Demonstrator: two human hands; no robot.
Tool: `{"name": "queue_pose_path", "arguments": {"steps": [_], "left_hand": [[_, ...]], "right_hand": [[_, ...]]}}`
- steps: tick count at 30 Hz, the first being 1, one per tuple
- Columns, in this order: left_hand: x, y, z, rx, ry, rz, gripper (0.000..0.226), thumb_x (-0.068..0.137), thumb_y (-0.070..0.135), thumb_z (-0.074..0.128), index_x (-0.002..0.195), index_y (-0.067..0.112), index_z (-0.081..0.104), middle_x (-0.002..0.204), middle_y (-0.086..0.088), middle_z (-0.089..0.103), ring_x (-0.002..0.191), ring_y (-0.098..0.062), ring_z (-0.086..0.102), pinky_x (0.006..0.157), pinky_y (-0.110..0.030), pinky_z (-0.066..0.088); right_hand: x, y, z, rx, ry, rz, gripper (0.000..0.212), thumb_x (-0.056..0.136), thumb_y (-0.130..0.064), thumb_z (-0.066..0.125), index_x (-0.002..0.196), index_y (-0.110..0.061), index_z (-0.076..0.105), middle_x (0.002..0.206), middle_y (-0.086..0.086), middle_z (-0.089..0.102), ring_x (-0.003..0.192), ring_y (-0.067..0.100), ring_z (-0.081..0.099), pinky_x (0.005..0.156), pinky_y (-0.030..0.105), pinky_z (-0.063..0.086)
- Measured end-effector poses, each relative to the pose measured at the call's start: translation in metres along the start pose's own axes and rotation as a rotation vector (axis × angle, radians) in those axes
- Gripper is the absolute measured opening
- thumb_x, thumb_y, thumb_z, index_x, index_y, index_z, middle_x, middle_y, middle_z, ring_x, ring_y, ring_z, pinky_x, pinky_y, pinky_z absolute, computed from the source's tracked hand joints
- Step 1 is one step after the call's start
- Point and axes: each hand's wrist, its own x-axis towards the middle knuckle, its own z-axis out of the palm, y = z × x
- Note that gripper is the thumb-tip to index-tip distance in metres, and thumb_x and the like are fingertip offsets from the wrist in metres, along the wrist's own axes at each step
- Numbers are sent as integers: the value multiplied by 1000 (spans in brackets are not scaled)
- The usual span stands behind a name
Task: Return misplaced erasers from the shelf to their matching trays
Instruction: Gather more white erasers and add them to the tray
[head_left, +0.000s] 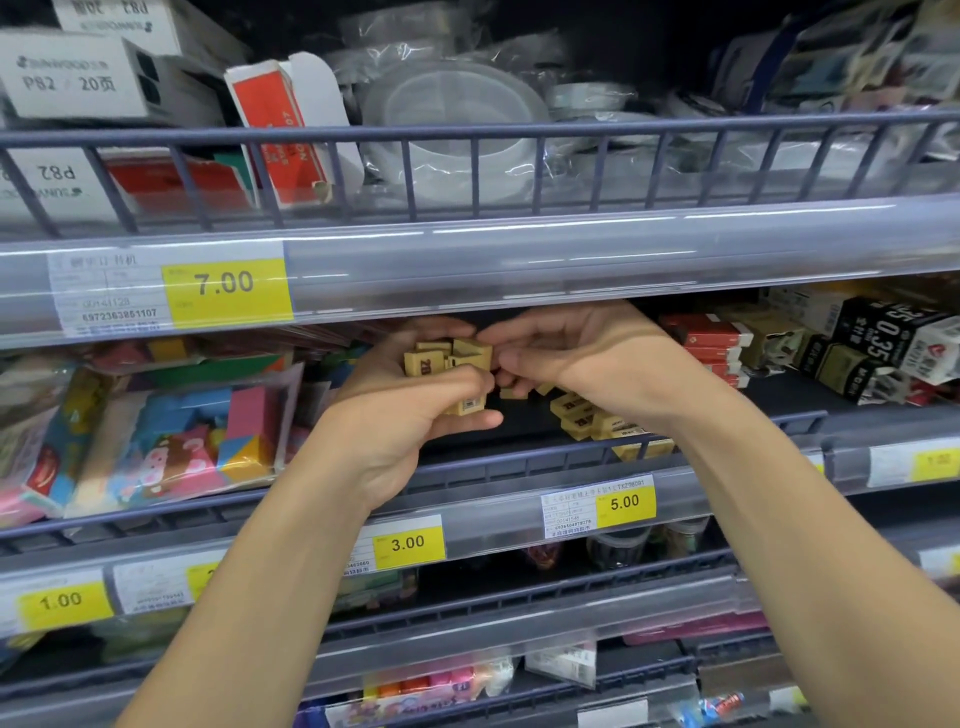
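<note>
Even overhead light leaves the shelf recesses dark, and white glare streaks the clear price rail (519, 260). Wide-angle distortion bows the rails; edges and corners are blurred.

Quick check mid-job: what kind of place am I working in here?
Most likely a stationery aisle in a shop: tiered shelves with yellow price tags, boxed pencil leads, and a left hand gripping tan erasers beside the right hand.

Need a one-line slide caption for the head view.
Left hand grips a stack of tan erasers; right hand reaches in beside it.
</note>
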Motion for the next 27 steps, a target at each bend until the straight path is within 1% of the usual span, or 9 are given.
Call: {"name": "queue_pose_path", "arguments": {"steps": [5, 7, 9, 13, 17, 20, 23, 25, 27], "left_hand": [[3, 0, -1, -2, 84, -15, 36, 80, -13, 77, 99, 17, 75, 90, -5, 75, 88, -20, 74, 68, -34, 63], [3, 1, -1, 3, 100, -18, 35, 81, -12, 76, 99, 19, 75, 93, -6, 73, 91, -22, 72, 66, -31, 62], [3, 2, -1, 17, 104, -21, 35, 82, -11, 75, 99, 20, 75, 98, -8, 73, 93, -24, 71, 65, -29, 61], [3, 4, 0, 16, 109, -24, 34, 82, -10, 75, 98, 20, 75, 98, -7, 72, 92, -24, 70, 64, -29, 61], [3, 4, -1, -30, 115, -37, 32, 82, -11, 74, 94, 19, 76, 92, -4, 73, 89, -23, 71, 64, -32, 61], [3, 4, -2, -85, 136, -49, 33, 80, -14, 74, 93, 17, 75, 94, -6, 73, 88, -24, 72, 64, -33, 62], [4, 4, -5, -141, 152, -70, 33, 79, -14, 75, 97, 14, 75, 98, -11, 74, 90, -26, 73, 64, -33, 61], [5, 4, -5, -170, 164, -79, 33, 79, -13, 75, 99, 12, 75, 94, -11, 75, 88, -24, 75, 64, -33, 62], [4, 4, -4, -198, 168, -80, 32, 79, -12, 77, 102, 11, 73, 89, -9, 78, 82, -22, 77, 63, -33, 62]], "right_hand": [[23, 9, -8, -578, 39, 21, 17, 98, -29, 61, 107, -42, 67, 85, -30, 63, 76, -18, 58, 63, -1, 40], [33, 18, -8, -862, -60, 37, 28, 98, -31, 59, 124, -41, 63, 106, -21, 62, 100, -1, 59, 74, 5, 40], [42, 29, -6, -1066, -152, 51, 37, 97, -33, 59, 134, -37, 59, 132, -3, 60, 124, 24, 48, 94, 28, 43], [49, 38, 0, -1233, -231, 117, 47, 97, -39, 55, 143, -39, 48, 144, 7, 50, 136, 35, 28, 103, 42, 33], [50, 34, 0, -1170, -207, 93, 36, 93, -41, 62, 128, -36, 59, 128, 8, 56, 133, 33, 34, 96, 40, 37], [45, 30, -3, -1034, -162, 75, 39, 86, -38, 70, 124, -35, 60, 109, -5, 56, 115, 23, 51, 81, 30, 42], [33, 23, -9, -800, -4, 32, 49, 81, -40, 73, 127, -42, 56, 102, -21, 57, 96, 5, 57, 75, 13, 42], [22, 20, -8, -597, 78, -30, 30, 79, -41, 76, 104, -44, 58, 84, -27, 64, 79, -4, 59, 62, 4, 39], [11, 17, -3, -384, 97, -143, 27, 79, -35, 78, 95, -43, 58, 85, -26, 67, 76, -2, 63, 62, 8, 46]]}}
